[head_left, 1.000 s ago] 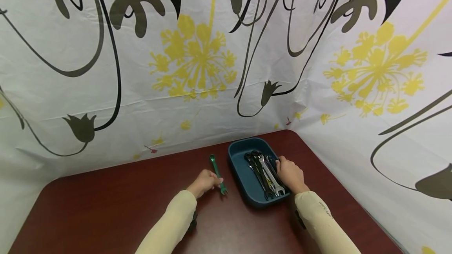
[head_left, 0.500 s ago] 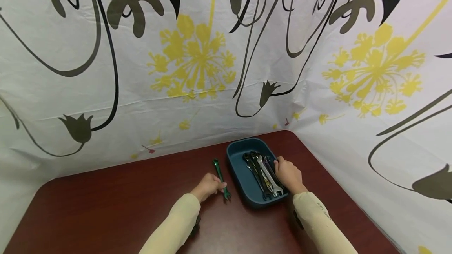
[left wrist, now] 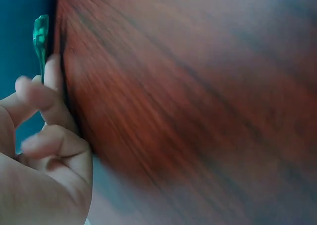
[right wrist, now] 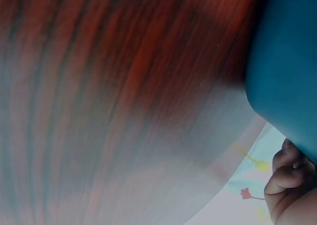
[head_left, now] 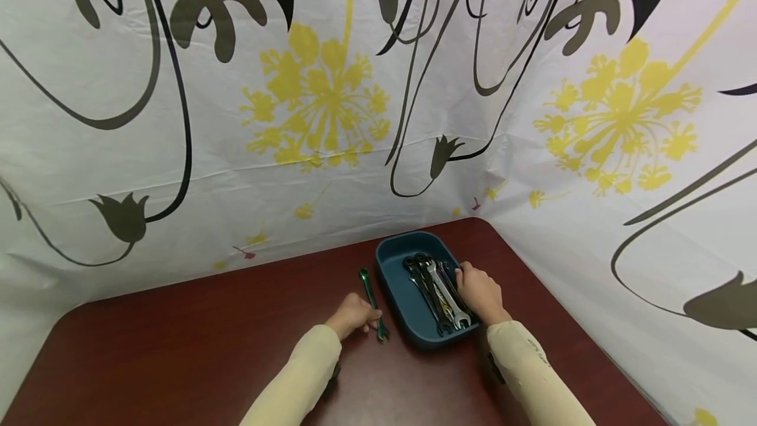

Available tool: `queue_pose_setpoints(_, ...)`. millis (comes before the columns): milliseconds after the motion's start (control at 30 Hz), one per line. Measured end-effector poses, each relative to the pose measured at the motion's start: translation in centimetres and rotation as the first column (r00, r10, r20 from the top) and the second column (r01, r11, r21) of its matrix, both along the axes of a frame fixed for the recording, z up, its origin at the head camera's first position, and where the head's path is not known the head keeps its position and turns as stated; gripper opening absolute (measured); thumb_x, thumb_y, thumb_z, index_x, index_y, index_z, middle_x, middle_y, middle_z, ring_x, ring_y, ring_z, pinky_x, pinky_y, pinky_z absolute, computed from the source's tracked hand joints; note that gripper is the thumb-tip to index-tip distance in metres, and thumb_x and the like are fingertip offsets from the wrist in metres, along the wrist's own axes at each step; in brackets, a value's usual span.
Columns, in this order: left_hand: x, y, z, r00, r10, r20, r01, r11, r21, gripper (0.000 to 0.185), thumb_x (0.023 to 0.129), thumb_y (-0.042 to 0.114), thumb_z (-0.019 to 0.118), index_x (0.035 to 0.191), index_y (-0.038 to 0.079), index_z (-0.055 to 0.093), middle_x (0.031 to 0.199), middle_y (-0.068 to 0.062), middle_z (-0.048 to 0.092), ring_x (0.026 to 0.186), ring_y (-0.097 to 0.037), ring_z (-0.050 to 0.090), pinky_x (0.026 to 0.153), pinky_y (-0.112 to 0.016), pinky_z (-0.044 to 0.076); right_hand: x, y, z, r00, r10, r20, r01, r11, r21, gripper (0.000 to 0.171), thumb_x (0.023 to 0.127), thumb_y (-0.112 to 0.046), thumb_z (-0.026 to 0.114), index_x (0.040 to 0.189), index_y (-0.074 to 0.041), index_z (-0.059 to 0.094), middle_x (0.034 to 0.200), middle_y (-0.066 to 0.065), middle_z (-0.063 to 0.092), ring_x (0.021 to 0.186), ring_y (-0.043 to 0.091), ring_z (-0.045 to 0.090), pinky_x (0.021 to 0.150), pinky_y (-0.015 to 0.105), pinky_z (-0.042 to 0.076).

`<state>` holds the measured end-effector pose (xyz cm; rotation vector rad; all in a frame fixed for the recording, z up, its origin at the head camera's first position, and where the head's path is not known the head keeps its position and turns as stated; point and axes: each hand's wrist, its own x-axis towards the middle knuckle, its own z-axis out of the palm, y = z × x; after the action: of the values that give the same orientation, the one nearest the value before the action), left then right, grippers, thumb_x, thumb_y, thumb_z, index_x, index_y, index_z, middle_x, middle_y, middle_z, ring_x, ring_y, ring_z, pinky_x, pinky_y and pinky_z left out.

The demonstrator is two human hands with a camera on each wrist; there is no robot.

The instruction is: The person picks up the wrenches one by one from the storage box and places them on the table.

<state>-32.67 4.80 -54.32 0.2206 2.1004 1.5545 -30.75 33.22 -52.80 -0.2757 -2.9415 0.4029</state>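
Observation:
My left hand (head_left: 355, 315) pinches a green combination wrench (head_left: 369, 288) near its open end, just left of a blue bin (head_left: 399, 288). In the left wrist view, one end of the green wrench (left wrist: 40, 34) sticks up past the fingers, with the bin behind it. My right hand (head_left: 481, 293) grips the bin's right rim, its fingers curled over the edge. Several wrenches lie lengthwise in a bundle inside, with a silver wrench (head_left: 454, 309) on top and dark ones beside it. From the right wrist, the bin's outer wall (right wrist: 287, 56) shows above the curled fingers (right wrist: 287, 180).
The bin stands near the back right corner of a dark red-brown wooden table (head_left: 195, 340). A white curtain (head_left: 248, 123) printed with yellow and grey flowers hangs close behind the table and along its right side.
My left hand has moved a little right and nearer to me with the green wrench, closer to the bin. The right hand stays on the bin's rim.

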Motion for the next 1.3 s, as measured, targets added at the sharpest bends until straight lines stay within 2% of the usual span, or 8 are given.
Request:
queue_pose_setpoints(100, -0.1, 0.0, 0.0, 1.0, -0.005, 0.015, 0.005, 1.0, -0.028, 0.016, 0.091, 0.008, 0.064, 0.082, -0.006, 0.066, 0.06, -0.002, 0.061, 0.044, -0.004, 0.052, 0.046, -0.02, 0.044, -0.1, -0.1, 0.1, 1.0, 0.0, -0.006, 0.0, 1.0, 0.001, 0.032, 0.101, -0.024, 0.047, 0.115, 0.001, 0.058, 0.095, 0.02, 0.068, 0.066, 0.026, 0.062, 0.055, 0.044, 0.051)
queue_pose_setpoints(267, -0.3, -0.2, 0.0, 0.999, -0.033, 0.006, 0.034, 0.993, -0.11, 0.023, 0.092, 0.016, 0.064, 0.077, 0.0, 0.07, 0.056, 0.002, 0.062, 0.042, -0.002, 0.055, 0.041, -0.02, 0.024, -0.2, -0.3, 0.3, 1.0, -0.006, 0.003, 0.006, 1.0, -0.009, 0.032, 0.101, -0.025, 0.047, 0.116, 0.001, 0.058, 0.096, 0.02, 0.068, 0.068, 0.026, 0.062, 0.058, 0.046, 0.052)
queue_pose_setpoints(600, -0.3, -0.6, -0.3, 0.999, -0.039, 0.021, 0.041, 0.993, -0.112, 0.022, 0.09, 0.019, 0.065, 0.077, 0.001, 0.069, 0.058, 0.001, 0.064, 0.047, -0.005, 0.062, 0.042, -0.02, 0.027, -0.1, -0.6, 0.0, 1.0, 0.011, -0.009, -0.012, 0.998, -0.064, 0.033, 0.101, -0.023, 0.046, 0.116, 0.004, 0.057, 0.1, 0.022, 0.067, 0.081, 0.031, 0.066, 0.068, 0.05, 0.054)
queue_pose_setpoints(733, -0.3, -0.6, -0.3, 0.999, -0.032, 0.026, 0.035, 0.994, -0.107, 0.021, 0.09, 0.018, 0.065, 0.079, 0.0, 0.07, 0.058, -0.001, 0.065, 0.046, -0.006, 0.062, 0.041, -0.02, 0.027, -0.1, -0.6, -0.2, 1.0, 0.01, -0.005, -0.01, 0.999, -0.047, 0.034, 0.101, -0.024, 0.046, 0.117, 0.004, 0.057, 0.1, 0.022, 0.067, 0.078, 0.032, 0.066, 0.063, 0.048, 0.053)
queue_pose_setpoints(933, -0.2, -0.6, 0.0, 0.999, -0.047, 0.005, 0.048, 0.991, -0.127, 0.021, 0.087, 0.016, 0.066, 0.077, -0.001, 0.071, 0.053, 0.001, 0.06, 0.039, -0.005, 0.052, 0.041, -0.021, 0.026, -0.1, -0.6, -0.3, 1.0, 0.002, 0.01, -0.001, 1.0, -0.03, 0.034, 0.101, -0.025, 0.047, 0.119, 0.002, 0.057, 0.101, 0.022, 0.068, 0.075, 0.032, 0.066, 0.059, 0.047, 0.052)
queue_pose_setpoints(1067, -0.2, -0.5, -0.2, 0.997, -0.063, -0.034, 0.057, 0.986, -0.154, 0.022, 0.088, 0.015, 0.065, 0.074, -0.001, 0.07, 0.052, -0.002, 0.06, 0.039, -0.007, 0.052, 0.045, -0.024, 0.042, -0.1, -0.5, -0.3, 1.0, 0.004, 0.006, -0.004, 1.0, -0.029, 0.032, 0.101, -0.024, 0.047, 0.117, 0.001, 0.058, 0.099, 0.02, 0.068, 0.074, 0.03, 0.065, 0.058, 0.046, 0.052)
queue_pose_setpoints(1167, 0.0, 0.0, -0.2, 0.99, -0.073, -0.117, 0.042, 0.967, -0.252, 0.029, 0.09, 0.019, 0.062, 0.067, 0.003, 0.069, 0.052, -0.003, 0.062, 0.04, -0.011, 0.056, 0.054, -0.027, 0.051, -0.1, -0.4, -0.1, 1.0, 0.011, 0.001, -0.011, 1.0, -0.024, 0.031, 0.101, -0.023, 0.047, 0.116, 0.001, 0.058, 0.099, 0.02, 0.067, 0.074, 0.03, 0.064, 0.058, 0.046, 0.051)
queue_pose_setpoints(1300, 0.2, 0.6, 0.1, 0.975, -0.1, -0.197, 0.022, 0.933, -0.36, 0.04, 0.095, 0.023, 0.056, 0.059, 0.007, 0.065, 0.05, -0.002, 0.062, 0.042, -0.013, 0.06, 0.057, -0.027, 0.051, -0.2, -0.2, 0.1, 1.0, 0.012, -0.003, -0.012, 1.0, -0.011, 0.031, 0.101, -0.023, 0.047, 0.116, 0.002, 0.058, 0.102, 0.02, 0.066, 0.077, 0.031, 0.064, 0.061, 0.047, 0.052)
